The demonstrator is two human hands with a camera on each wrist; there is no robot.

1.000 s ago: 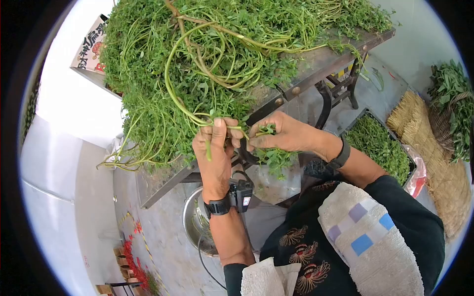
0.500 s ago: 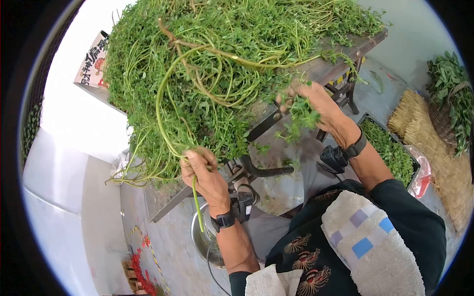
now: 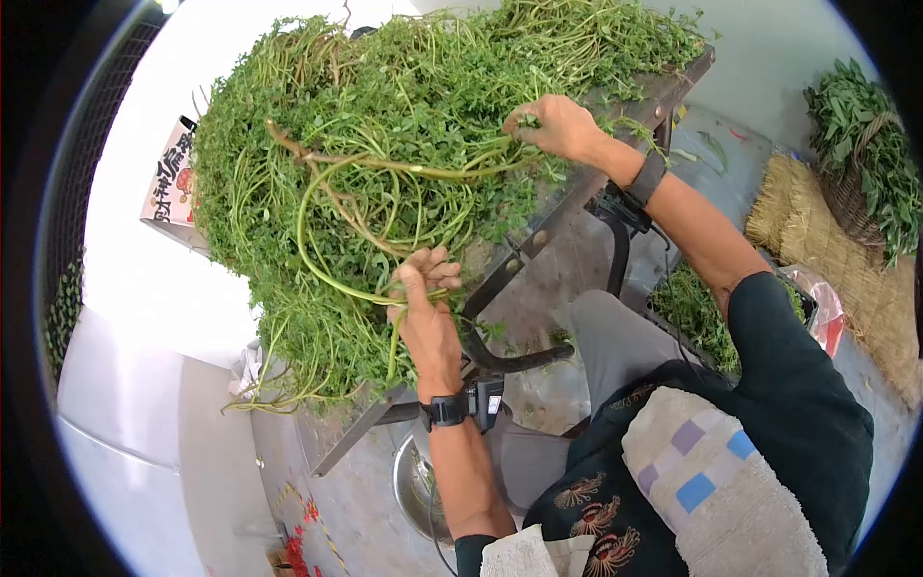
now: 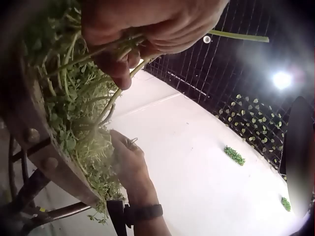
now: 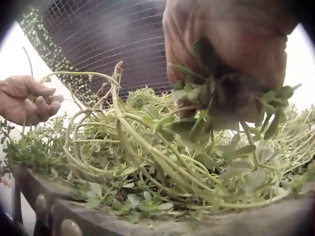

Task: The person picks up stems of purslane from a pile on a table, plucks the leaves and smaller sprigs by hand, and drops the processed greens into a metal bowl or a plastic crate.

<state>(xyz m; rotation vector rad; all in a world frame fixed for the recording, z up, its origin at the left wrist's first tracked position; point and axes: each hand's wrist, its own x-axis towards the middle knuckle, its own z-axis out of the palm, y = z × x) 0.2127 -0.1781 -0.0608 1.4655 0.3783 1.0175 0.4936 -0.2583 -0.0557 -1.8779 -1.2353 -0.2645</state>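
Note:
My left hand (image 3: 429,327) is at the near edge of the heap of leafy greens (image 3: 385,115), gripping a long green stem (image 3: 306,240) that loops back to a thick brownish stalk (image 3: 288,142). A cut end of the stem (image 4: 241,36) sticks out past the left hand in the left wrist view. Farther right, my right hand (image 3: 560,127) reaches over the heap close to the table edge. Its fingers are curled around small leafy sprigs (image 5: 202,93), seen in the right wrist view; the fingertips are partly hidden by leaves.
The greens lie on a wooden table (image 3: 615,135) with dark metal legs (image 3: 524,362). Below are a metal basin (image 3: 411,481) and a crate of greens (image 3: 692,313). Straw matting (image 3: 798,240) and a basket with leafy stems (image 3: 856,192) stand at right. A printed box (image 3: 171,188) is at left.
The hands were together on the stem at the table edge. The right hand has since moved away with sprigs, up and right over the heap. The left hand dropped, then rose again, still holding the stem.

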